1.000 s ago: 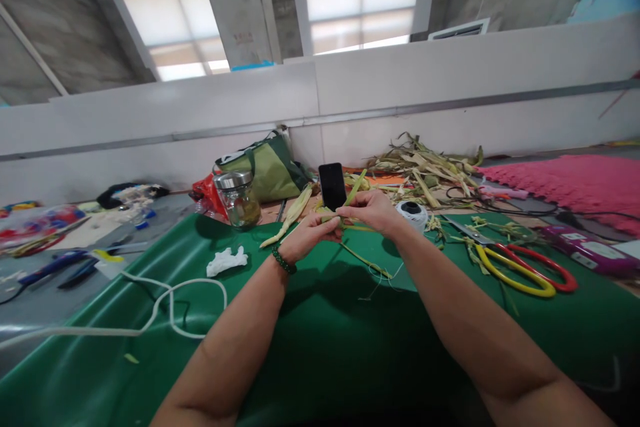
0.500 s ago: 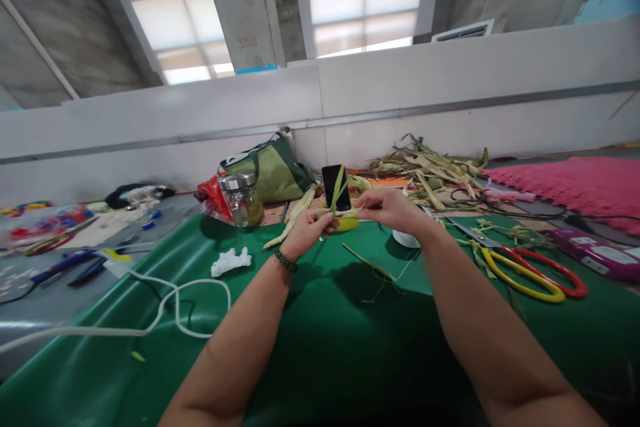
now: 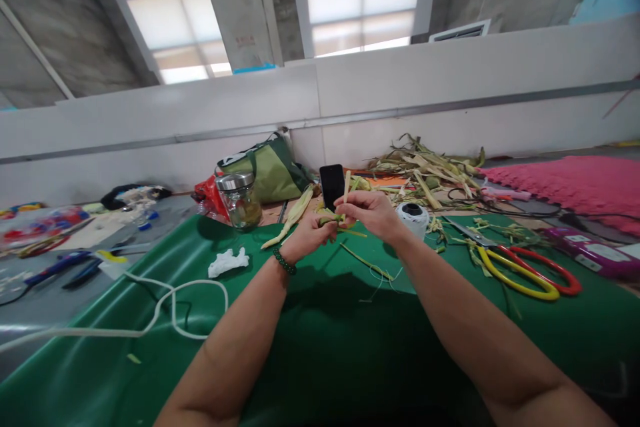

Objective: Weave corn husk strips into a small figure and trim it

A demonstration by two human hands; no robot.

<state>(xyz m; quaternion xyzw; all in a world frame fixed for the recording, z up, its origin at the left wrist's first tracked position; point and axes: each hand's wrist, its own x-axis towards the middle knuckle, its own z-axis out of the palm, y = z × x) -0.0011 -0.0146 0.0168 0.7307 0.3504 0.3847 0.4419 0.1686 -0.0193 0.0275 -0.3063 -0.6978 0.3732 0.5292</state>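
Observation:
My left hand (image 3: 309,235) and my right hand (image 3: 371,212) meet above the green table cover (image 3: 320,333), both pinched on a small folded piece of green and yellow leaf strips (image 3: 336,218). One pale strip end (image 3: 346,185) stands up from my right fingers. A green bead bracelet (image 3: 283,261) circles my left wrist. Behind the hands a black phone (image 3: 331,185) stands upright. A loose leaf strip (image 3: 364,259) lies on the cover just under the hands.
A glass jar (image 3: 241,199) and a green bag (image 3: 264,169) stand at the back left. A white roll (image 3: 414,217), a heap of dried leaves (image 3: 425,170), yellow and red scissors (image 3: 525,270) and a pink mat (image 3: 565,180) lie to the right. A white cord (image 3: 165,300) and crumpled tissue (image 3: 227,261) lie left.
My right hand has come back in toward the left after drawing a strip out to the right. The strip end now stands upright above my right fingers.

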